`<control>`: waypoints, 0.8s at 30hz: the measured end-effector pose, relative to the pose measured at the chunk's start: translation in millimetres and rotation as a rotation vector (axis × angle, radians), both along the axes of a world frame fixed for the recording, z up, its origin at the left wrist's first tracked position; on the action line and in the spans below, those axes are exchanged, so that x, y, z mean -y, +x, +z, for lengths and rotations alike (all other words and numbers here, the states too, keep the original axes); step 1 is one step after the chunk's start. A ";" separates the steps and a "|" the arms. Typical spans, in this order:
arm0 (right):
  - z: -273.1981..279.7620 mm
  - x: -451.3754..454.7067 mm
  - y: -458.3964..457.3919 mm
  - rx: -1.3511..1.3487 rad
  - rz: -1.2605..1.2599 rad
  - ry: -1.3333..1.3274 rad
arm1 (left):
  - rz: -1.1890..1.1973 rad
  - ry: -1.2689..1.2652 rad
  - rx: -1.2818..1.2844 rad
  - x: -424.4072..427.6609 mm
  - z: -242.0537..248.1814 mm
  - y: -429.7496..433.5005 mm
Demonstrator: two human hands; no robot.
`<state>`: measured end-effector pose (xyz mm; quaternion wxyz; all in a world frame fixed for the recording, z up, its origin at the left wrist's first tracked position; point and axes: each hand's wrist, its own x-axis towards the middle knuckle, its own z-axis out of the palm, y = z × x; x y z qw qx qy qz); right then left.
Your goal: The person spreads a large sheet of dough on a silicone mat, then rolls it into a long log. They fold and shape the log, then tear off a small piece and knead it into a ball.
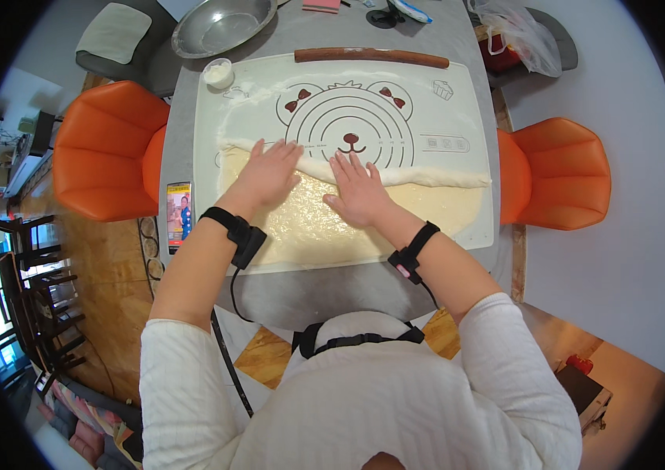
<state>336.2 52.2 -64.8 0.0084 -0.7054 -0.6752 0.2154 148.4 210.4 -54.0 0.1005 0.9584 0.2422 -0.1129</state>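
Observation:
A wide sheet of dough (309,229) with a shiny, oily-looking surface lies on a white silicone baking mat (461,117) printed with a bear face. Its far edge is folded over into a narrow roll (420,176) running across the mat. My left hand (272,171) lies flat with spread fingers on the left part of the roll, fingertips just past it. My right hand (359,189) rests over the roll near the middle, fingers apart, its palm above the sheet. Neither hand grips anything. Behind them, a wooden rolling pin (367,56) lies along the mat's far edge.
A small cup of white powder (218,74) stands at the mat's far left corner, with a metal basin (223,26) beyond. A phone (179,217) lies at the grey table's left edge. Orange chairs (103,150) flank the table. Black wristbands with cables are on both wrists.

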 end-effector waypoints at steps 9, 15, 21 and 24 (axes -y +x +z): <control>1.7 17.9 -4.9 0.003 0.033 0.040 | 0.054 0.089 0.041 -2.3 7.3 -54.5; 11.3 -18.7 -10.3 0.030 0.023 0.077 | 0.193 0.194 0.122 -73.3 -4.6 -76.4; 20.5 -60.2 -24.0 0.052 0.141 0.100 | 0.349 -0.181 0.174 -78.6 -0.2 -78.0; 20.9 -85.9 -41.1 0.044 0.170 0.137 | 0.426 -0.219 0.376 -73.1 -14.7 -88.1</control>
